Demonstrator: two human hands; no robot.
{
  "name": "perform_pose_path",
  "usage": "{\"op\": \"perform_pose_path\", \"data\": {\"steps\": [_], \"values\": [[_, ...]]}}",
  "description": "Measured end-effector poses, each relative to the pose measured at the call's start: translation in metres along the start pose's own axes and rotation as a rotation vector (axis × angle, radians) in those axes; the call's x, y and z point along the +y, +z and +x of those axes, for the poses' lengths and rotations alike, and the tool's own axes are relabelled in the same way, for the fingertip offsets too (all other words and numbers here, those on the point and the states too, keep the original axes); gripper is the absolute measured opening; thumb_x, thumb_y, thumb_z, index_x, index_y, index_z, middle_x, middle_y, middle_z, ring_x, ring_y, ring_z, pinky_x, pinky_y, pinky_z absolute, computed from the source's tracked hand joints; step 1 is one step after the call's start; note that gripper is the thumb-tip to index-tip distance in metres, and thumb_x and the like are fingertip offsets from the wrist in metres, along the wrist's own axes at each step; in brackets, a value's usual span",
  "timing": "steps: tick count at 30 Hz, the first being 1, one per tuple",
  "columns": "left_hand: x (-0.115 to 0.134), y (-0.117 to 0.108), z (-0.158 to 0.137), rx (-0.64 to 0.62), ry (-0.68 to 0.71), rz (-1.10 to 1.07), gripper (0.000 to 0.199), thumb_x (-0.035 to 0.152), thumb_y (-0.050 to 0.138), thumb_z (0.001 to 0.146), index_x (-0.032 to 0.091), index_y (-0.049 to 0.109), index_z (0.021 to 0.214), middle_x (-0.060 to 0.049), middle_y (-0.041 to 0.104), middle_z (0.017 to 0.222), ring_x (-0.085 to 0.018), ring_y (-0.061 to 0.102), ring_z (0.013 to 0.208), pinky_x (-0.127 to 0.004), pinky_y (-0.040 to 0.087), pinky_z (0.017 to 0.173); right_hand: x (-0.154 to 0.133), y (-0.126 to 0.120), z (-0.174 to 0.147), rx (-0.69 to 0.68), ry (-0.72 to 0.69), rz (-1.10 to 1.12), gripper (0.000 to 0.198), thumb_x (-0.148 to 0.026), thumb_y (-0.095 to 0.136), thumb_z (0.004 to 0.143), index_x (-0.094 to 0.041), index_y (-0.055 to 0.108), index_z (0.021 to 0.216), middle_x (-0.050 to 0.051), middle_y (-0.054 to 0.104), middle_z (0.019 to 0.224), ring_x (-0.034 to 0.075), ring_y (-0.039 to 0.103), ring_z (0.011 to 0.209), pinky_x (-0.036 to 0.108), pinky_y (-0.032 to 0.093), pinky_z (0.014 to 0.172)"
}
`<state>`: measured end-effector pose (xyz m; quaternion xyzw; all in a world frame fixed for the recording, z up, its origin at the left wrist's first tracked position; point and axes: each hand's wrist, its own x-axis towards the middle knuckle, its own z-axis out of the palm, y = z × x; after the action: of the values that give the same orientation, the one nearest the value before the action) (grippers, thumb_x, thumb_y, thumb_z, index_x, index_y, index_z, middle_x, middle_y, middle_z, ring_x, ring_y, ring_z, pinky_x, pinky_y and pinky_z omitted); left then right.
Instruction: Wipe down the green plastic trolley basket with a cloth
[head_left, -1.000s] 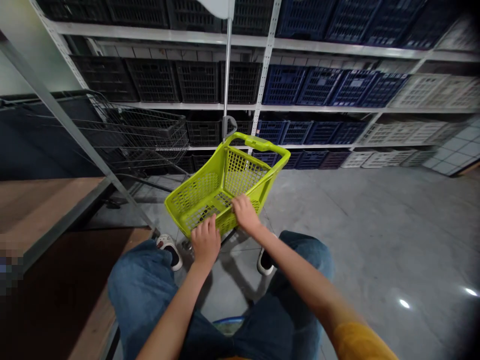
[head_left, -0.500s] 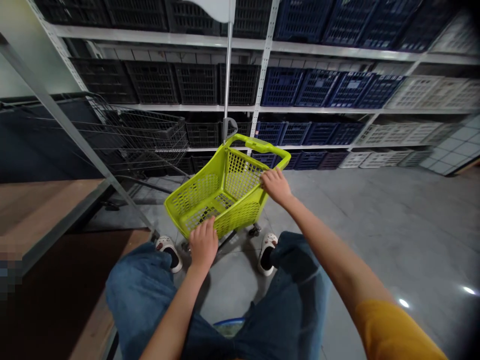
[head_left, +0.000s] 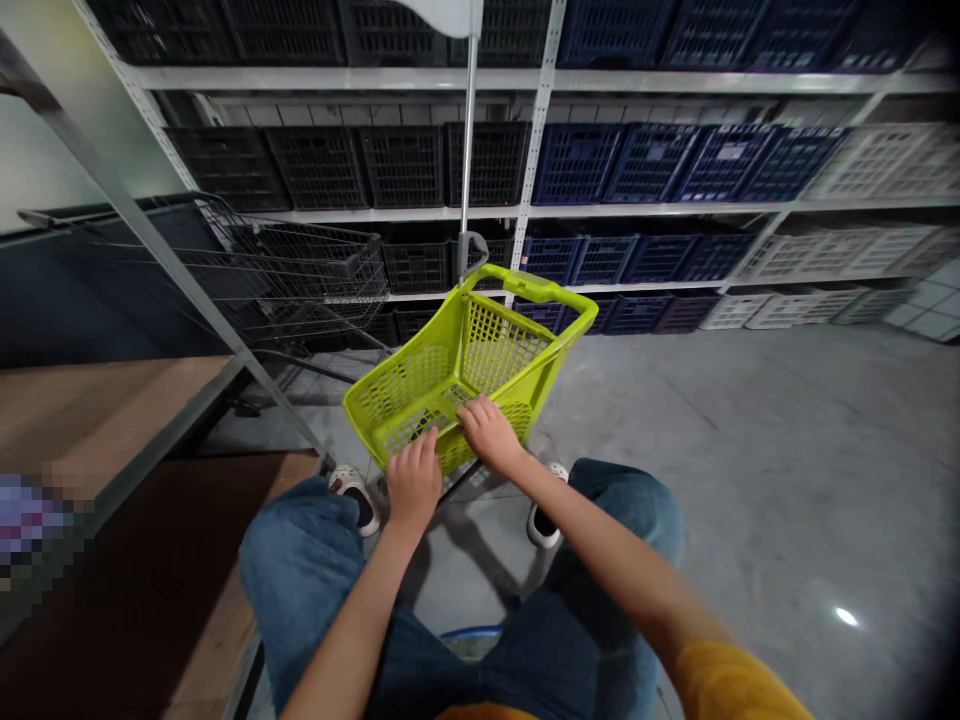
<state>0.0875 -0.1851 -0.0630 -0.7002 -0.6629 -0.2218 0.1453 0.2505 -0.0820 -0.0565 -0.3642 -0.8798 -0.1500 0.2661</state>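
Apparently we're steadying the lime-green shopping cart (head_left: 454,360) on the floor (head_left: 720,460); left hand (head_left: 412,482), right hand (head_left: 491,435) over near rim (head_left: 448,429), grip tightness we can't tell. Any shift wants even pressure.

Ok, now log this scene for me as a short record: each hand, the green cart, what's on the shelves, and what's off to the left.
Left hand: fingers over the near rim of the green cart
Right hand: on the same rim, nearer the handle
Green cart: upright, mesh-sided
Shelves: black crates, blue crates, white crates, left to right
Left side: dark wire cart
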Motion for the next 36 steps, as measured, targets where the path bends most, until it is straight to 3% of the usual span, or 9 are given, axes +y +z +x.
{"op": "perform_pose_path", "data": {"steps": [2,5,9,13,18,24,29,32,36], "values": [[-0.003,-0.002,0.0,-0.016,0.048,0.001,0.047,0.021,0.04,0.096,0.017,0.042,0.143,-0.012,0.062,0.132,-0.024,0.061,0.107,-0.037,0.041,0.08,0.038,-0.014,0.002,-0.032,-0.044,-0.075,0.024,-0.02,0.04,0.096,-0.017,0.058,0.113,0.011,0.061,0.105,0.025,0.052,0.104,0.047,0.037,0.11],[-0.01,-0.004,0.002,-0.046,0.092,-0.045,0.048,0.02,0.039,0.096,0.017,0.04,0.144,-0.011,0.061,0.133,-0.023,0.061,0.109,-0.037,0.043,0.082,0.099,-0.033,0.003,-0.011,0.078,-0.136,0.022,-0.019,0.045,0.093,-0.015,0.058,0.111,0.014,0.059,0.109,0.028,0.05,0.111,0.049,0.038,0.108],[-0.032,-0.01,0.006,-0.087,0.072,-0.114,0.031,0.028,0.043,0.097,0.019,0.059,0.122,-0.009,0.07,0.115,-0.023,0.062,0.104,-0.039,0.044,0.088,0.136,-0.033,0.003,0.065,0.177,-0.055,0.027,-0.018,0.044,0.093,-0.015,0.056,0.117,0.017,0.052,0.126,0.031,0.036,0.134,0.051,0.033,0.112],[-0.058,-0.016,0.004,-0.09,0.087,-0.12,0.022,0.034,0.047,0.096,0.022,0.064,0.098,-0.005,0.073,0.097,-0.022,0.064,0.097,-0.05,0.032,0.108,0.12,-0.011,0.006,0.274,0.375,0.066,0.032,-0.015,0.038,0.093,-0.017,0.055,0.119,0.015,0.041,0.138,0.027,0.024,0.141,0.052,0.029,0.115],[-0.067,-0.007,-0.001,-0.053,0.107,-0.203,0.019,0.029,0.047,0.095,0.02,0.062,0.1,-0.005,0.07,0.096,-0.021,0.061,0.095,-0.046,0.032,0.112,0.082,0.006,0.018,0.452,0.578,0.243,0.046,-0.008,0.036,0.085,-0.016,0.051,0.128,0.017,0.045,0.133,0.025,0.039,0.131,0.051,0.036,0.111],[-0.052,0.005,0.004,-0.027,0.087,-0.205,0.021,0.03,0.046,0.095,0.02,0.063,0.103,-0.007,0.069,0.094,-0.023,0.06,0.093,-0.046,0.036,0.108,-0.003,0.022,0.001,0.332,0.458,0.496,0.051,-0.008,0.031,0.09,-0.016,0.048,0.137,0.015,0.047,0.141,0.023,0.034,0.14,0.053,0.025,0.12],[-0.036,0.004,0.013,-0.059,0.099,-0.166,0.02,0.027,0.048,0.093,0.019,0.064,0.103,-0.008,0.069,0.091,-0.024,0.06,0.093,-0.044,0.038,0.103,-0.068,0.029,-0.032,0.25,0.272,0.613,0.053,-0.01,0.035,0.094,-0.025,0.041,0.145,0.008,0.045,0.148,0.02,0.034,0.142,0.045,0.03,0.12],[-0.032,0.0,0.018,-0.114,0.157,-0.156,0.021,0.027,0.05,0.093,0.02,0.064,0.106,-0.008,0.069,0.09,-0.024,0.059,0.093,-0.041,0.041,0.096,-0.048,0.021,-0.034,0.213,0.185,0.635,0.05,-0.01,0.039,0.093,-0.027,0.046,0.139,0.005,0.053,0.141,0.021,0.044,0.135,0.045,0.036,0.115],[-0.03,-0.004,0.02,-0.164,0.185,-0.144,0.022,0.029,0.049,0.094,0.021,0.063,0.109,-0.007,0.069,0.09,-0.025,0.058,0.091,-0.04,0.041,0.086,0.017,0.011,-0.016,0.347,0.414,0.55,0.037,-0.01,0.045,0.085,-0.02,0.06,0.117,0.011,0.064,0.117,0.025,0.056,0.112,0.048,0.045,0.099]]}}
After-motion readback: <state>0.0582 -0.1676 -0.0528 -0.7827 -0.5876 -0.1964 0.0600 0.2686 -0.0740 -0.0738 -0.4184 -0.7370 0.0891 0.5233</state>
